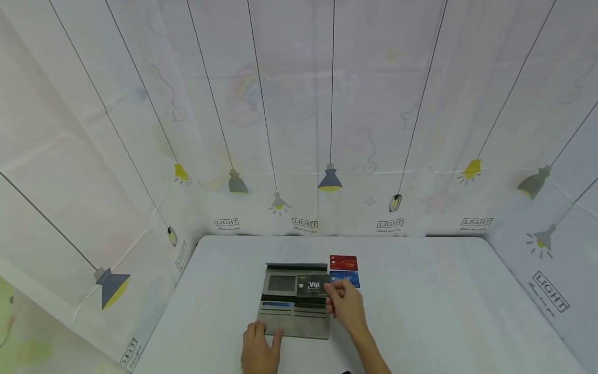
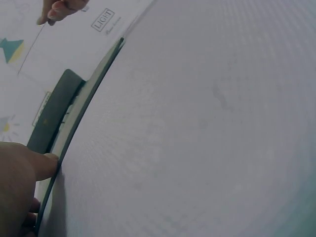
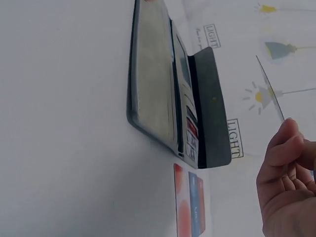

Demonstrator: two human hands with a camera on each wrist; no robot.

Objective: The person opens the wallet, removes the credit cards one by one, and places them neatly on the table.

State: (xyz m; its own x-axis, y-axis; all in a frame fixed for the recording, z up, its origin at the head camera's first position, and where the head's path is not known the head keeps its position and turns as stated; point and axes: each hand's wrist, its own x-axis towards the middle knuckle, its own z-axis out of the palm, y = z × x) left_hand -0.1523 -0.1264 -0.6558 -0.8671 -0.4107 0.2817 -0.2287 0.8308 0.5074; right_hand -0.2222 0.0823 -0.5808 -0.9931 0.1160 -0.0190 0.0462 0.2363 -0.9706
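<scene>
An open grey wallet (image 1: 306,327) lies on the white table, its dark flap (image 3: 212,106) standing up at the far edge. My right hand (image 1: 347,306) pinches a black Vip card (image 1: 310,285) by its right end, over the wallet's upper right half. Edge-on, that same card (image 3: 270,91) rises from the fingertips in the right wrist view. My left hand (image 1: 260,348) rests at the wallet's near left corner, its thumb (image 2: 47,165) pressing on the near edge. A blue card (image 1: 276,304) shows in a slot on the left.
Right of the wallet lie a red VIP card (image 1: 343,262) and a blue card (image 1: 354,280), partly behind the right hand. The right wrist view shows another red-and-white card (image 3: 181,197) nearer the front. A patterned curtain (image 1: 350,202) hangs behind the table (image 1: 434,301).
</scene>
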